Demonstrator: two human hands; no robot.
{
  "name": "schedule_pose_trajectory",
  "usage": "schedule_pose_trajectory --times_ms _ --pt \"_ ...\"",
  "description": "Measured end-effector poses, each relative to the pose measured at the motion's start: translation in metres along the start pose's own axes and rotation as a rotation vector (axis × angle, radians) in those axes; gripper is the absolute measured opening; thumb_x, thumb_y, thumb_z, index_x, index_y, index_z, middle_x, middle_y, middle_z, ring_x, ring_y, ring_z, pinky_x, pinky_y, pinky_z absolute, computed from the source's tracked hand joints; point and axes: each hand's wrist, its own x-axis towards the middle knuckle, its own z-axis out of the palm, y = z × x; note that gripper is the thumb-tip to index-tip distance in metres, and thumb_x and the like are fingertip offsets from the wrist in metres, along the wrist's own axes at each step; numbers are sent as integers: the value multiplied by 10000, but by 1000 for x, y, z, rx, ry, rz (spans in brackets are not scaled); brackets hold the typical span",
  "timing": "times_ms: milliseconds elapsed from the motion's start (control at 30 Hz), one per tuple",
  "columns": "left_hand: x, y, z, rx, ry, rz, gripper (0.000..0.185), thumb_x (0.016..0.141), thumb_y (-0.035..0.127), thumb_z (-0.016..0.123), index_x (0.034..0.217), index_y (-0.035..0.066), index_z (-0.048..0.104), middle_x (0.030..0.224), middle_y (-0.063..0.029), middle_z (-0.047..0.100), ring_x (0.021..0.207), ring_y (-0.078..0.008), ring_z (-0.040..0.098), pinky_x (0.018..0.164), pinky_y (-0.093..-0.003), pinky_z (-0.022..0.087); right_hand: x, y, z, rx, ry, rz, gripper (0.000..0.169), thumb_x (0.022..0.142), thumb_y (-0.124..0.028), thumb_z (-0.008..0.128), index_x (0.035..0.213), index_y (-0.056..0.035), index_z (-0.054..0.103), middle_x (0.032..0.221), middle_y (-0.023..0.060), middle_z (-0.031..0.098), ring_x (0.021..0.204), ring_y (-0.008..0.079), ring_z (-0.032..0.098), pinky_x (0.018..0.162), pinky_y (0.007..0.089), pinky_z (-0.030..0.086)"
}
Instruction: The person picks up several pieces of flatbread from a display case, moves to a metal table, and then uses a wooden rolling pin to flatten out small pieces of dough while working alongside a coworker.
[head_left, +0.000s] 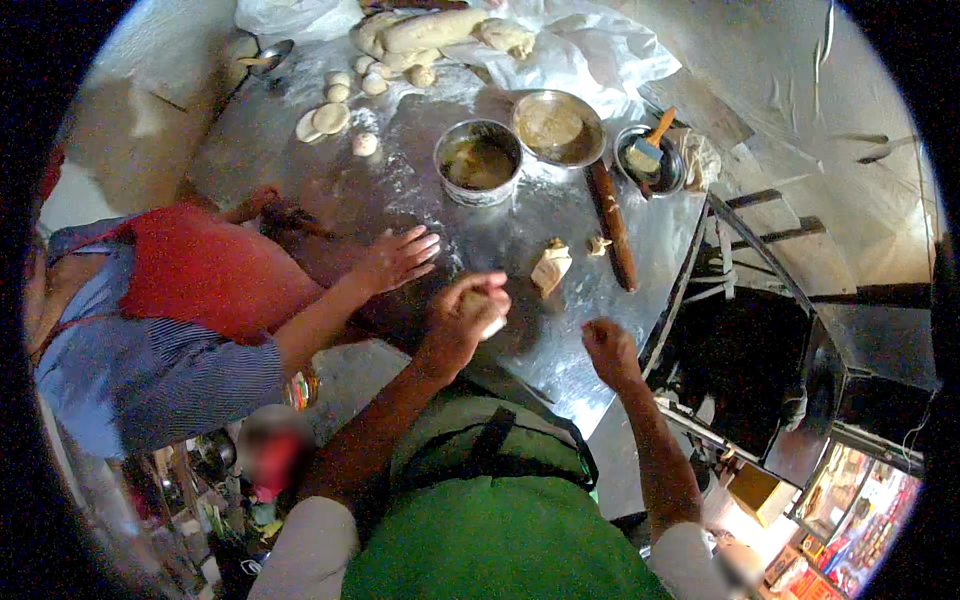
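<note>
My left hand (459, 330) is curled around a pale piece of dough (493, 328), low over the near side of the metal table (420, 202). Only part of that dough shows between the fingers. To the right, my right hand (611, 351) is blurred, its fingers bent inward near the table's right edge; whether they grip anything cannot be told. A folded piece of dough (551, 268) lies on the metal just beyond my hands. Beside it rests a small dough scrap (598, 246), close to a wooden rolling pin (612, 225).
At left, a co-worker's hand (405, 259) is over the table. Farther back stand a deep metal bowl (480, 196), a shallow bowl (559, 127) and a bowl with a brush (654, 139). Dough balls (365, 144), flat discs (331, 118) and a large dough mass (431, 34) lie behind.
</note>
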Motion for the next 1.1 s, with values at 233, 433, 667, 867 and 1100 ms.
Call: schedule_pose_trajectory --times_ms 233,433,667,867,1100 --pt "38 -98 -82 1050 3 595 626 874 82 731 1452 62 492 1447 -208 515 1338 -408 491 1146 -501 394 90 -39 -1 252 207 -132 408 967 -39 672 1366 -28 588 1291 134 626 922 218 701 798 361 583" --pt "34 -139 -85 651 145 427 653 881 58 750 1472 65 472 1512 -199 457 1403 -422 434 1180 -506 360 80 0 41 -3 121 -141 358 985 -154 668 1323 -49 612 1269 185 628 1040 318 684 861 418 572" --pt "55 -92 -73 1012 8 459 562 904 96 758 1417 34 537 1412 -193 573 1295 -403 562 1105 -455 464 68 46 51 -297 429 -198 427 966 -329 680 1339 -129 631 1356 149 601 1228 386 573 1031 506 457" --pt "55 -99 -100 882 41 366 440 911 112 758 1313 41 595 1375 -170 616 1221 -376 625 1053 -454 504 52 58 59 -528 378 -18 533 939 -339 679 1447 -211 582 1462 67 554 1314 345 518 1106 538 362" --pt "100 -75 -67 1167 33 361 569 894 371 767 1348 86 576 1439 -146 577 1346 -357 528 1108 -496 428 55 56 58 -532 388 -5 547 927 -331 691 1450 -215 580 1461 84 553 1301 346 523 1099 537 371"
